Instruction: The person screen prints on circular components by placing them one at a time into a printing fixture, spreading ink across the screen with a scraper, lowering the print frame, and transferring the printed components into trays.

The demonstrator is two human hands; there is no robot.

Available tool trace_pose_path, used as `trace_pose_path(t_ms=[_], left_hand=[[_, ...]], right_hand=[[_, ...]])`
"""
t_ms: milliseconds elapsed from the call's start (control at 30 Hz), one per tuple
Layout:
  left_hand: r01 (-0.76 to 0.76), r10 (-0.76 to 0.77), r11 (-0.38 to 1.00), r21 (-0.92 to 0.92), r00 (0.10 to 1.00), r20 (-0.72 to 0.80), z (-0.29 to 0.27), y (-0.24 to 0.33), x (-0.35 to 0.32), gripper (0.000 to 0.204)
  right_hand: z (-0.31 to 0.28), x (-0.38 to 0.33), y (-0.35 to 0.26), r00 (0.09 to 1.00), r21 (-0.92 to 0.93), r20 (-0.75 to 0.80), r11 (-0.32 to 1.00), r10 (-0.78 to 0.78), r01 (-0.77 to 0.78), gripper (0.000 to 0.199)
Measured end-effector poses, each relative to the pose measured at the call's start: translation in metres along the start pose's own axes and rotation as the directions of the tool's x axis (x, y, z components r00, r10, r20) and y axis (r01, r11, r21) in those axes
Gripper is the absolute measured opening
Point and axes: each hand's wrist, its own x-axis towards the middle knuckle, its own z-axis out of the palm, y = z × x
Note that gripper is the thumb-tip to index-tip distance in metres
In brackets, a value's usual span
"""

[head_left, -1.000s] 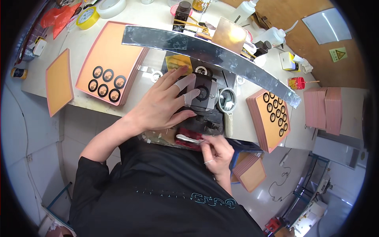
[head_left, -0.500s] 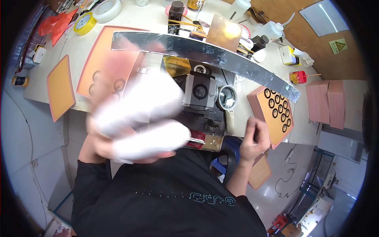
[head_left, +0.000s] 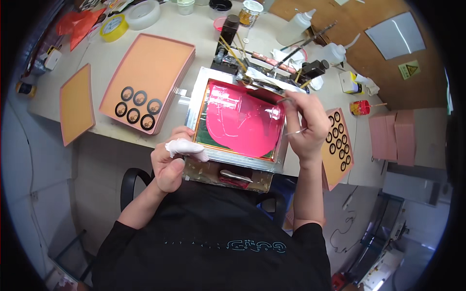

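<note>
A silver metal-framed screen (head_left: 241,164) with bright pink ink (head_left: 242,123) spread over its dark green mesh lies in front of me. By its front-left corner is my left hand (head_left: 167,162), with a white cover (head_left: 184,147) on one finger; that finger and the thumb are apart, and other fingertips reach the frame's left edge. My right hand (head_left: 309,123) is at the right edge with its fingers curled in. Thin greyish edges show beside these fingers, but I cannot make out what they hold. Whatever lies under the screen is hidden.
On the left, a pink-edged board stack (head_left: 145,63) carries several black rings (head_left: 133,115). Another board (head_left: 335,155) with rings lies on the right. Behind the screen stand a black clamp fixture (head_left: 227,41), brushes (head_left: 310,36) and a squeeze bottle (head_left: 293,26). A red ink pot (head_left: 359,107) stands farther right.
The screen was tilted up, almost edge-on; now it is down over the black fixture. My left hand, blurred and raised before, has moved to its corner. My right hand has moved up to its right edge.
</note>
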Motion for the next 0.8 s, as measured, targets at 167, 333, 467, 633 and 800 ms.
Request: trace_pose_path(t_ms=[167, 333, 467, 633, 800], left_hand=[[-0.038, 0.033, 0.998, 0.059, 0.996, 0.077, -0.002, -0.001, 0.003, 0.04], [-0.064, 0.062, 0.997, 0.037, 0.997, 0.043, -0.002, -0.003, 0.003, 0.039], [-0.029, 0.027, 0.998, -0.05, 0.999, -0.036, 0.003, 0.006, 0.0, 0.039], [-0.182, 0.172, 0.982, 0.042, 0.968, 0.185, -0.001, 0.028, 0.022, 0.041], [-0.32, 0.363, 0.835, 0.448, 0.932, -0.012, -0.026, 0.094, 0.073, 0.031]], right_hand=[[-0.016, -0.003, -0.003, 0.954, -0.1, 0.276, 0.984, -0.114, 0.146, 0.029], [-0.025, -0.019, -0.037, 0.923, -0.1, 0.374, 0.986, -0.089, 0.135, 0.032], [-0.025, -0.036, -0.055, 0.947, -0.102, 0.309, 0.988, -0.081, 0.118, 0.035], [-0.034, 0.014, -0.038, 0.939, -0.214, 0.339, 0.967, -0.06, 0.139, 0.031], [-0.036, 0.077, -0.004, 0.95, -0.171, 0.224, 0.969, 0.217, -0.181, 0.016]])
